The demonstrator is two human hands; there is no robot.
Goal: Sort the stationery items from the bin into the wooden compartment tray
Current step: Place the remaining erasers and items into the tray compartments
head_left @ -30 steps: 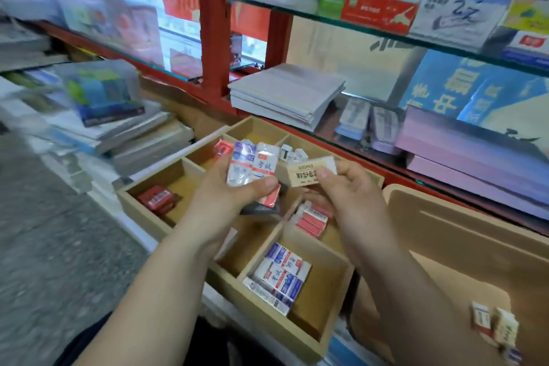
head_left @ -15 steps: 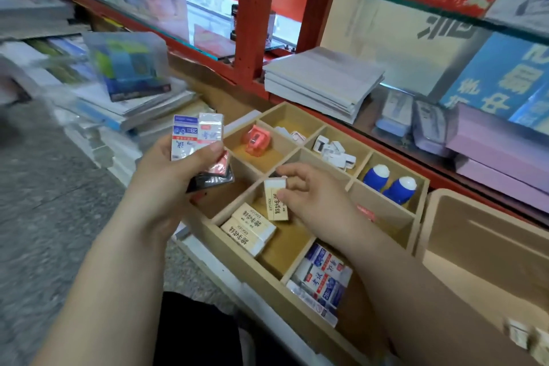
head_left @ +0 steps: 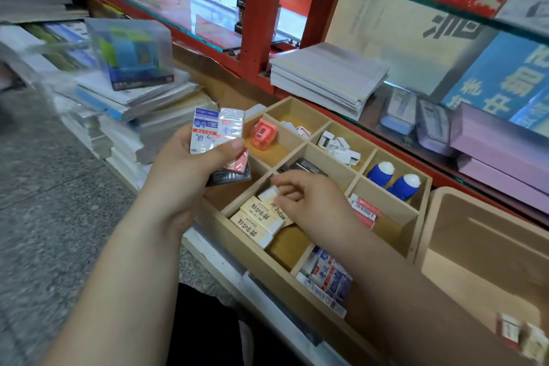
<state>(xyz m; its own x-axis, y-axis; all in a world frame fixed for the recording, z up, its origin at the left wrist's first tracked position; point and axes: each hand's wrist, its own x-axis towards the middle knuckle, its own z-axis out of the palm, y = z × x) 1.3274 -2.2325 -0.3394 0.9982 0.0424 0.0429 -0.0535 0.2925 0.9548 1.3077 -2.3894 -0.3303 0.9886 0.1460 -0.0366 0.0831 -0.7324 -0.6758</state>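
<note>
The wooden compartment tray (head_left: 389, 233) lies in the middle of the view. My left hand (head_left: 184, 175) grips a fan of wrapped erasers (head_left: 215, 131) above the tray's left edge, with a red packet and a dark packet behind them. My right hand (head_left: 309, 199) reaches into a front compartment and pinches a cream eraser (head_left: 269, 194) lying beside two cream erasers (head_left: 257, 224). Other compartments hold a pink sharpener (head_left: 263, 134), small white items (head_left: 338, 147), two blue-and-white bottles (head_left: 393, 180), red-white erasers (head_left: 364, 211) and blue-white erasers (head_left: 328, 279). The wooden bin (head_left: 487, 223) at right holds a few erasers (head_left: 523, 334).
Stacks of books and a clear box (head_left: 130, 53) stand at the left. A pile of notebooks (head_left: 326, 74) lies behind the tray on a glass shelf with red posts (head_left: 260, 9). Pink boxes (head_left: 502, 151) sit at right. Grey stone floor (head_left: 50, 217) lies below left.
My right hand carried the cream eraser from above the tray down into the front compartment and laid it against the other two. My left hand shifted left, still holding its erasers.
</note>
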